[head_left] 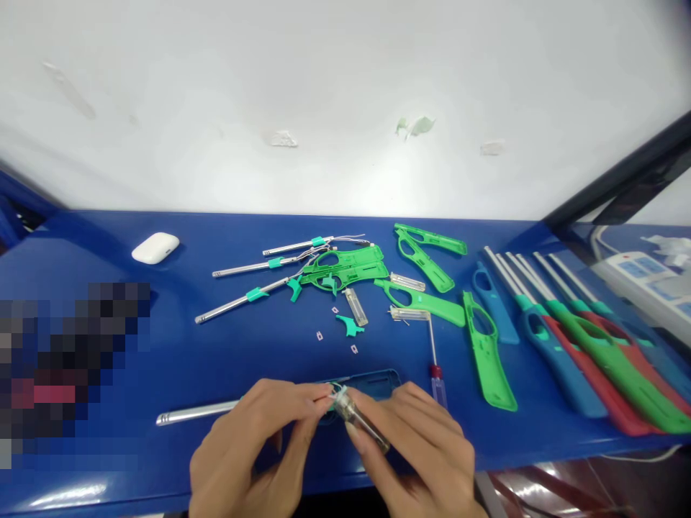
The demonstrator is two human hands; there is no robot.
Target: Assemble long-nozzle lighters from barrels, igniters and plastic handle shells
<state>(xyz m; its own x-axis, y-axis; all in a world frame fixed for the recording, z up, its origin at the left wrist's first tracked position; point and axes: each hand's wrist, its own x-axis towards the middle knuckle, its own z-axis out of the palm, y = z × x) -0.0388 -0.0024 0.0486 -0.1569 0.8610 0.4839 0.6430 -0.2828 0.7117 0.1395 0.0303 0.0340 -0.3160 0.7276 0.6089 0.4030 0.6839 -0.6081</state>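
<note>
Might drop the clear tank [370, 429] from the pinching right hand [424, 446] by bumping its top with the left hand [259, 432] (bunched close, but hard to tell if gripping).

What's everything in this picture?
Table: one, blue, beneath
Wall: one, white, behind
Case: one, white, left
Lighters: at least five, mixed colours, right
Shells: several, green or blue, centre and right
Rods: four, silver, left-centre
Loose tanks: three, clear, centre
Triggers: three, teal, centre
Clips: three, pink, centre
Screwdriver: one, red-handled, right-centre
Power strip: one, white, right
Pixelated patch: unclear, left
Held tank: one, clear, front
Left hand: one, bare, front
Right hand: one, bare, front
</note>
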